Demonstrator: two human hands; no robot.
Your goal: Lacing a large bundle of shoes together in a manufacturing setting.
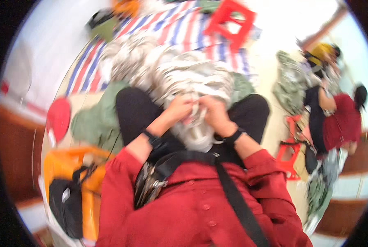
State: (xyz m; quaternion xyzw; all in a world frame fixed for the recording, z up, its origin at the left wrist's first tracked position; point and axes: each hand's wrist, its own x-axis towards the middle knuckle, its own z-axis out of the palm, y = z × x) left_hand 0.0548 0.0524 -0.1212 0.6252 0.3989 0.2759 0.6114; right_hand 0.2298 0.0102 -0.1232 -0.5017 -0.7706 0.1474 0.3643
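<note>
A large heap of off-white, strap-like fabric (192, 76) lies in folded layers over my lap and spills forward between my knees. My left hand (179, 109) and my right hand (215, 112) meet at its near end, fingers bent and pinching the pale strips. A looser loop of the same white fabric (198, 138) hangs below my hands toward my waist. Motion blur hides the fingertips, and exactly how the strips run between them cannot be made out.
A striped sheet (173, 29) covers the floor ahead, with a red stool (232, 24) on it. Green cloth (99, 119) lies at my left, near an orange chair (52, 164) holding a black bag (65, 206). People sit at the right beside another red stool (289, 160).
</note>
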